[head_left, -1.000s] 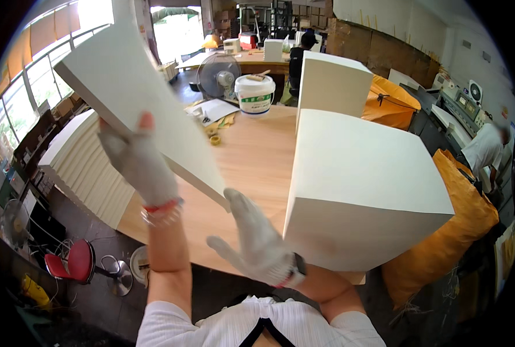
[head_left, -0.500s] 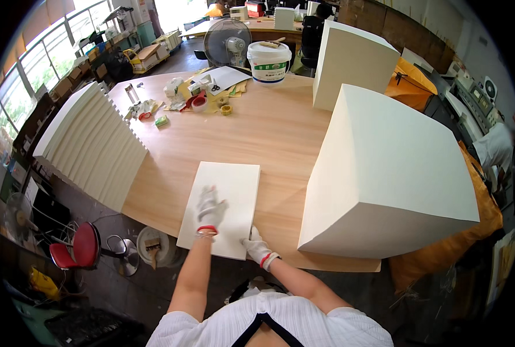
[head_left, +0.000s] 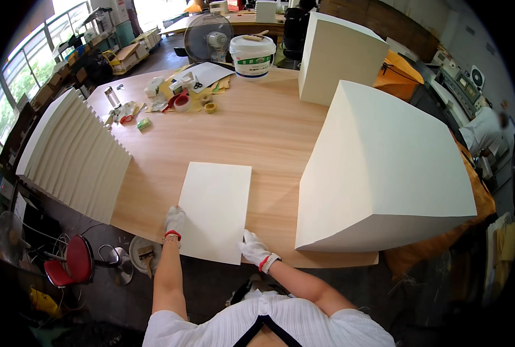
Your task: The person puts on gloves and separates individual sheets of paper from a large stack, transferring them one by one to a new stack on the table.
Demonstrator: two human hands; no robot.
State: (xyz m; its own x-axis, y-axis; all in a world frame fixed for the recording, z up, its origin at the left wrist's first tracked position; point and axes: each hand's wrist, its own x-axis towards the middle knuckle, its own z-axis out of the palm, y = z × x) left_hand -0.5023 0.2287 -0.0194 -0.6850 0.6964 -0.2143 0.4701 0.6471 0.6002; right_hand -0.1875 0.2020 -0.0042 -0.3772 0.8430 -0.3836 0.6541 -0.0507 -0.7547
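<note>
A low stack of white paper (head_left: 217, 211) lies on the wooden table in front of me, near the table's front edge. My left hand (head_left: 175, 220), in a white glove with a red cuff, grips the stack's left edge, its fingers close together. At the lower right corner, my right hand (head_left: 254, 248), gloved the same way, holds the right edge with its fingers bent against the side. Part of the fingers of both hands is hidden by the gloves' angle.
A tall white paper stack (head_left: 385, 168) stands on the right, another stack (head_left: 341, 61) behind it. Staggered paper piles (head_left: 78, 156) stand at the left. Tape, scissors and scraps (head_left: 182, 95) lie beyond, beside a white bucket (head_left: 252, 58). A person (head_left: 483, 130) is at far right.
My left hand has moved from the middle of the top sheet to the left edge of the stack. My right hand stays by the lower right corner. The whole view has shifted slightly.
</note>
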